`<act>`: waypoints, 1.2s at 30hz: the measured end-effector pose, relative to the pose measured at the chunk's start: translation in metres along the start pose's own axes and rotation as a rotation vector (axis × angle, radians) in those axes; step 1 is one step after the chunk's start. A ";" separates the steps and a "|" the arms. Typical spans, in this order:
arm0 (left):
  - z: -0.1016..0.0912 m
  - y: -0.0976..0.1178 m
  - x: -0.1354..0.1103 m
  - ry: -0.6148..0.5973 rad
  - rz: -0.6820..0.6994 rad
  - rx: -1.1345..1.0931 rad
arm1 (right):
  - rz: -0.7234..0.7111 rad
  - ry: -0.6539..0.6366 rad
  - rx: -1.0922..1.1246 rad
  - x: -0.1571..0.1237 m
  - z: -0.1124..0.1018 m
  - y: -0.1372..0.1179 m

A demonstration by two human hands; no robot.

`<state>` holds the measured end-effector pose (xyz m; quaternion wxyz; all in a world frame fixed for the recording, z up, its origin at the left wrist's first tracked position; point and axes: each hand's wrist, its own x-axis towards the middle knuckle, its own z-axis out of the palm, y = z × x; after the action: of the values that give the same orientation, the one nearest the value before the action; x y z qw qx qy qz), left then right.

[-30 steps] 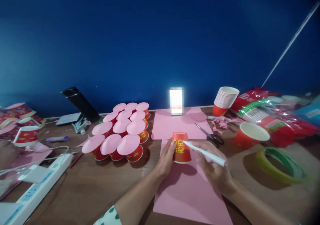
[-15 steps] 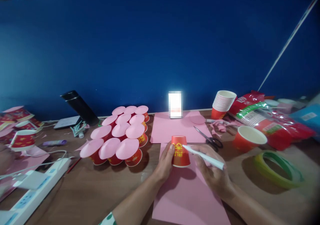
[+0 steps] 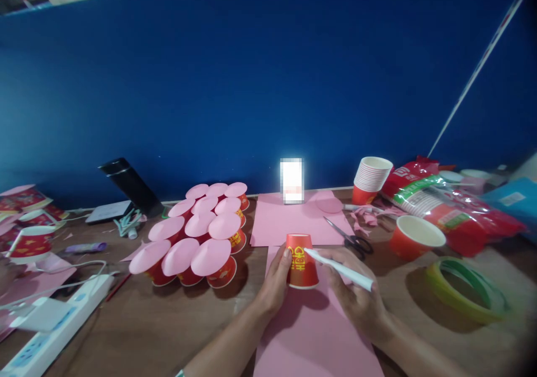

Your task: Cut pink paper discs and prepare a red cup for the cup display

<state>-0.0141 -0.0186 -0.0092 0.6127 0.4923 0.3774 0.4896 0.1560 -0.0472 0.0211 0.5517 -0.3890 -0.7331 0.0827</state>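
An upside-down red paper cup (image 3: 301,260) with yellow print stands on a pink paper sheet (image 3: 312,332) in front of me. My left hand (image 3: 276,279) is closed round the cup's left side and steadies it. My right hand (image 3: 356,296) grips a white pen (image 3: 340,262) whose tip lies against the cup's right side near its top. Both forearms reach in from the bottom edge.
Several red cups capped with pink paper discs (image 3: 197,237) cluster to the left. Scissors (image 3: 351,237), a second pink sheet (image 3: 293,220), a cup stack (image 3: 371,178), an open red cup (image 3: 415,237), a cup bag (image 3: 444,203) and a green tape roll (image 3: 467,290) lie right. A power strip (image 3: 46,324) sits left.
The view has tilted up slightly, so everything sits lower in the picture. Hands, pen and cup keep nearly the same pose; the pen tip has edged a little along the cup.
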 end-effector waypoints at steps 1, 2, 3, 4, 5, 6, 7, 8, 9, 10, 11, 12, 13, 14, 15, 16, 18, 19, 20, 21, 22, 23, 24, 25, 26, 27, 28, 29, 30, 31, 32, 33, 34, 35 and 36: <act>0.000 0.000 0.000 0.003 -0.002 -0.001 | -0.003 -0.002 -0.006 0.000 0.000 0.000; 0.000 0.000 0.000 0.006 -0.004 -0.004 | -0.006 -0.005 -0.016 0.000 0.000 0.000; 0.000 0.000 0.000 0.008 -0.007 -0.009 | -0.007 -0.008 -0.025 0.000 -0.001 -0.001; 0.000 0.000 0.000 0.012 -0.010 -0.013 | -0.009 -0.011 -0.032 0.001 -0.001 -0.001; 0.001 0.001 0.000 0.015 -0.013 -0.015 | -0.011 -0.015 -0.033 0.001 -0.001 -0.001; 0.001 0.001 -0.001 0.018 -0.016 -0.015 | -0.010 -0.018 -0.029 0.001 -0.001 -0.001; 0.001 0.002 -0.001 0.021 -0.016 -0.012 | -0.007 -0.021 -0.020 0.002 -0.001 -0.001; 0.001 0.002 -0.001 0.026 -0.013 -0.006 | -0.004 -0.024 -0.011 0.002 -0.001 -0.001; 0.002 0.003 -0.001 0.027 -0.013 0.001 | -0.003 -0.025 -0.004 0.002 -0.001 -0.001; 0.002 0.003 -0.001 0.030 -0.013 0.005 | -0.005 -0.025 -0.003 0.001 -0.001 0.000; 0.002 0.003 -0.001 0.030 -0.015 0.005 | -0.009 -0.024 -0.006 0.001 -0.001 0.000; 0.002 0.004 -0.001 0.031 -0.015 0.005 | -0.013 -0.023 -0.009 0.000 -0.001 0.000; 0.002 0.004 -0.001 0.030 -0.016 0.005 | -0.017 -0.025 -0.012 0.000 0.000 0.000; 0.002 0.004 -0.001 0.029 -0.015 0.006 | -0.018 -0.027 -0.015 0.000 0.000 0.000; 0.002 0.004 -0.001 0.026 -0.012 0.009 | -0.017 -0.031 -0.015 -0.001 0.000 -0.001; 0.002 0.003 0.000 0.023 -0.009 0.012 | -0.013 -0.034 -0.014 -0.001 0.000 -0.001; 0.001 0.002 0.000 0.013 -0.012 0.013 | -0.006 -0.037 -0.007 -0.001 0.000 -0.002; 0.000 0.001 0.000 0.008 -0.014 0.010 | -0.005 -0.041 -0.001 0.000 -0.001 -0.002; 0.000 0.000 0.000 0.007 -0.016 0.004 | -0.006 -0.045 0.006 0.000 -0.001 -0.002; -0.001 -0.001 0.001 0.010 -0.019 -0.003 | -0.004 -0.048 0.010 0.000 -0.001 -0.002; -0.001 -0.002 0.001 0.018 -0.020 -0.006 | -0.001 -0.050 0.012 -0.001 -0.001 -0.002; -0.002 -0.003 0.001 0.027 -0.019 -0.004 | 0.006 -0.050 0.011 -0.001 -0.002 -0.002; -0.002 -0.004 0.001 0.035 -0.015 0.003 | 0.012 -0.051 0.008 -0.002 -0.002 -0.001; -0.002 -0.005 0.001 0.042 -0.011 0.008 | 0.015 -0.043 0.007 -0.002 -0.002 -0.001; -0.002 -0.005 0.001 0.048 -0.007 0.014 | 0.015 -0.034 0.008 -0.003 -0.001 0.000; -0.002 -0.005 0.001 0.050 -0.006 0.017 | 0.013 -0.027 0.011 -0.004 -0.001 0.000; -0.001 -0.004 0.001 0.047 -0.007 0.015 | 0.013 -0.020 0.013 -0.004 -0.001 0.000; -0.001 -0.004 0.001 0.044 -0.009 0.007 | 0.011 -0.014 0.013 -0.005 -0.001 0.001; 0.000 -0.003 0.001 0.039 -0.011 -0.003 | 0.007 -0.014 0.013 -0.005 -0.001 0.001; 0.001 -0.002 0.001 0.037 -0.011 -0.016 | 0.003 -0.015 0.013 -0.005 -0.001 0.001; 0.001 -0.001 0.001 0.036 -0.011 -0.027 | 0.000 -0.018 0.016 -0.005 0.000 0.002; 0.002 0.000 0.000 0.039 -0.011 -0.037 | 0.001 -0.015 0.023 -0.004 0.000 0.002; 0.003 0.000 0.000 0.042 -0.012 -0.041 | 0.005 -0.013 0.030 -0.004 0.000 0.002; 0.003 0.001 0.000 0.043 -0.014 -0.043 | 0.006 -0.012 0.038 -0.003 0.000 0.002; 0.003 0.001 0.000 0.038 -0.015 -0.045 | 0.011 -0.011 0.043 -0.003 0.000 0.002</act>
<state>-0.0117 -0.0192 -0.0074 0.6201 0.4662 0.3816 0.5026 0.1572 -0.0475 0.0178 0.5555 -0.3806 -0.7320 0.1034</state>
